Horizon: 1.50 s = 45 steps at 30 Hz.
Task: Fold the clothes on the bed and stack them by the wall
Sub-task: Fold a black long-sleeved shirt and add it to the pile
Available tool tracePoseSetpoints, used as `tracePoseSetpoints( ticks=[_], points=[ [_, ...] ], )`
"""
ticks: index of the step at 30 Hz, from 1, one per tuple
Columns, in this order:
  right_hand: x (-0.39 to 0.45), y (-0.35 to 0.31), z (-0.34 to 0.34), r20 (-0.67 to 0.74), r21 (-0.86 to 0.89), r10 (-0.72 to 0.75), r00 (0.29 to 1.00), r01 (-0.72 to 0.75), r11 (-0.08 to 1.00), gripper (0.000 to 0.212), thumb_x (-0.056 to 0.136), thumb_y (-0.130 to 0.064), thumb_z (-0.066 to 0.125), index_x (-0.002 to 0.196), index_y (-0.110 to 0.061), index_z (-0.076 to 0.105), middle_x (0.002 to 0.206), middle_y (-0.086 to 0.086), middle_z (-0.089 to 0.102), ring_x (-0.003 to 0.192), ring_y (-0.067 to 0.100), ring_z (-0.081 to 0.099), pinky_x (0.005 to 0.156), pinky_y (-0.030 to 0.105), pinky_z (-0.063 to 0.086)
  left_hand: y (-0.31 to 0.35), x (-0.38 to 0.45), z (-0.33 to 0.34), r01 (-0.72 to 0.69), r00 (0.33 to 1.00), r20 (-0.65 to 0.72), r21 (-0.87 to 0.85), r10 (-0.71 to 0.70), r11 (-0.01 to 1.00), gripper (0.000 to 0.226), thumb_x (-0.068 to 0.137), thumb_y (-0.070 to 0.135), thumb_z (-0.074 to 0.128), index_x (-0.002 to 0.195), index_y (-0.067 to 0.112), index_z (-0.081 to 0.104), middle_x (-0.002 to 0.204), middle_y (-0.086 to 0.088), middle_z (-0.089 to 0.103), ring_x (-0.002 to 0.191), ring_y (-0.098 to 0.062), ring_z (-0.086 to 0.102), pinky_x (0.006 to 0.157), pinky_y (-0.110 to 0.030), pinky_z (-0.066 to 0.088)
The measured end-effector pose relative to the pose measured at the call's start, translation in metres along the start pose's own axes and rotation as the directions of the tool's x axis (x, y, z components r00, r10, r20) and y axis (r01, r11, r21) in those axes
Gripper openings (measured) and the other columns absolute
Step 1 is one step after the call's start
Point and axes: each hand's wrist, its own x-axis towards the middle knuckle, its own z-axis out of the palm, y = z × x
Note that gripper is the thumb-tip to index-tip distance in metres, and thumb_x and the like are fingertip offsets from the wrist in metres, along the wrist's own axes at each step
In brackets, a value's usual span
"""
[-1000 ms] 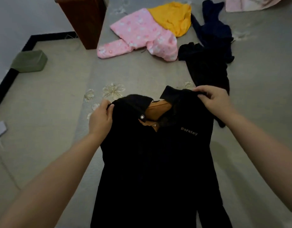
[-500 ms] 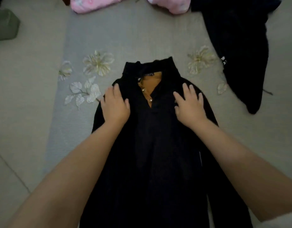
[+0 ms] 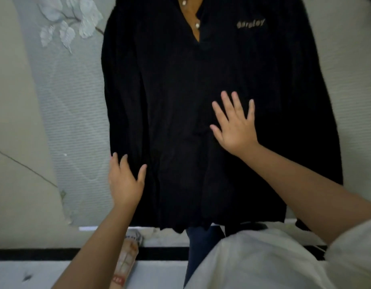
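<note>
Black shirt [image 3: 180,101]: it lay front up and spread flat on the bed [image 3: 76,122], its hem toward us at the near edge; we saw an open V neck with small pale buttons and a pale word stitched on one side of the chest, too blurred for us to read.
Left hand [image 3: 125,180]: we had it flat on the shirt's left edge low down, fingers straight and a little apart, thumb spread out onto the cloth, holding nothing.
Right hand [image 3: 235,124]: we had it flat on the middle of the shirt front, fingers straight and fanned wide, gripping nothing; it sat higher up the shirt than the left hand, well apart from it.
Bed: pale ribbed cover with a white leaf pattern [image 3: 65,24] beside the shirt's left shoulder.
Nearest us: our white sleeve [image 3: 284,257] and dark trousers [image 3: 201,243] below the hem.
</note>
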Motion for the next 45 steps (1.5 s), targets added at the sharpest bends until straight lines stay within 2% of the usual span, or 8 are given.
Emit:
tracePoseSetpoints(
  ticks=[8,11,16,21,24,29,36,45],
  points=[
    [-0.004,-0.051,-0.008,-0.217,0.104,-0.022,0.976,0.046,0.994,0.049,0.090,-0.019,0.044,0.135,-0.001,0.040,0.146,0.023,0.032,0.137,0.040,0.024,0.106,0.063,0.008,-0.025,0.002,-0.006,0.171,0.982,-0.030,-0.271,-0.186,0.947,0.026,0.091,0.013,0.053,0.113,-0.001,0.055,0.104,-0.014,0.063,0.092,-0.025,0.058,0.076,-0.026,0.042],
    [-0.011,-0.074,0.007,0.002,0.028,-0.113,0.994,0.113,0.993,0.050,0.094,-0.025,0.044,0.142,-0.013,0.033,0.154,0.011,0.016,0.143,0.031,0.009,0.109,0.061,0.001,-0.040,-0.003,-0.020,0.155,0.985,0.011,-0.481,-0.171,0.863,0.016,0.093,0.008,0.049,0.086,-0.001,0.059,0.069,0.002,0.055,0.065,-0.012,0.049,0.063,-0.019,0.035],
    [-0.010,-0.076,-0.003,0.216,0.042,-0.054,0.975,0.046,0.998,0.054,0.097,-0.030,0.039,0.146,-0.022,0.018,0.157,-0.001,-0.004,0.144,0.020,-0.009,0.112,0.052,-0.007,-0.019,0.005,-0.080,0.110,0.972,-0.061,-0.741,-0.229,0.663,0.013,0.092,0.007,0.048,0.098,0.007,0.060,0.087,-0.002,0.060,0.083,-0.015,0.055,0.080,-0.034,0.045],
    [-0.020,-0.060,-0.050,0.179,0.418,0.120,0.976,-0.186,0.889,0.045,0.097,-0.020,0.041,0.141,-0.010,0.034,0.149,0.007,0.032,0.138,0.021,0.028,0.109,0.027,0.020,0.074,0.029,-0.136,-0.171,0.978,-0.207,-0.832,-0.008,0.527,0.022,0.089,0.005,0.054,0.109,0.000,0.063,0.104,-0.010,0.065,0.095,-0.016,0.060,0.088,-0.025,0.047],
    [-0.041,-0.029,-0.067,0.122,0.448,0.298,0.947,-0.320,0.835,0.040,0.096,-0.015,0.043,0.135,-0.004,0.043,0.139,0.014,0.045,0.129,0.026,0.041,0.102,0.025,0.029,0.137,0.026,-0.142,-0.263,0.952,-0.132,-0.813,0.276,0.519,0.035,0.089,0.004,0.055,0.122,-0.003,0.054,0.118,-0.017,0.061,0.109,-0.024,0.057,0.094,-0.019,0.040],
    [-0.080,0.010,-0.060,0.128,0.602,0.621,0.774,-0.558,0.572,0.033,0.095,-0.012,0.043,0.125,-0.001,0.052,0.122,0.021,0.057,0.115,0.033,0.052,0.098,0.035,0.038,0.159,0.002,-0.097,-0.488,0.649,0.242,-0.594,0.721,0.639,0.045,0.094,0.005,0.045,0.137,0.003,0.036,0.129,-0.018,0.054,0.120,-0.025,0.050,0.093,-0.013,0.030],
    [-0.053,-0.036,-0.051,-0.152,0.652,0.528,0.835,-0.317,0.689,0.042,0.091,-0.017,0.054,0.130,-0.001,0.048,0.125,0.018,0.052,0.112,0.021,0.048,0.092,0.022,0.033,0.083,0.052,-0.068,-0.389,0.882,0.165,-0.276,0.442,0.879,0.044,0.088,0.005,0.054,0.130,0.002,0.045,0.120,-0.017,0.058,0.113,-0.028,0.053,0.094,-0.025,0.035],
    [0.035,-0.044,-0.068,-0.049,0.149,0.216,0.975,-0.207,0.967,0.041,0.089,-0.008,0.049,0.128,-0.021,0.052,0.112,0.002,0.060,0.116,0.021,0.048,0.113,0.050,-0.004,0.101,0.103,-0.046,-0.571,0.821,0.043,0.033,0.570,0.820,0.055,0.083,0.014,0.063,0.134,0.011,0.042,0.118,-0.015,0.051,0.109,-0.030,0.047,0.088,-0.036,0.040]
  ],
)
